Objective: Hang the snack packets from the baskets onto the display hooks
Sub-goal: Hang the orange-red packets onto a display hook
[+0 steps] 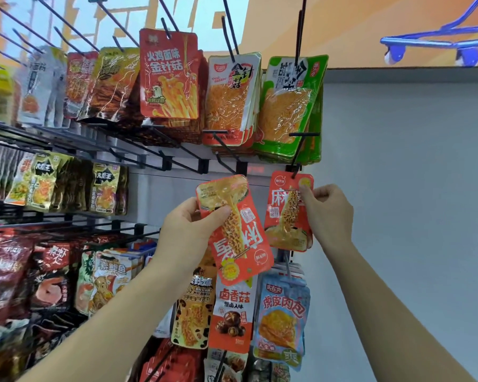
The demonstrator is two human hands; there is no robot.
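Grey wall (398, 188) behind the rack (155, 183). Below the green packets (290, 111) the right hand (329, 213) pinches a red packet (284, 216); lower left of them, the left hand (188, 230) grips an inverted packet (238, 235).

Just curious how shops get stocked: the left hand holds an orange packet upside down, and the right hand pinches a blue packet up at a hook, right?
Not blue. The head view shows the right hand pinching an orange packet too, like the upside-down packet in the left hand.
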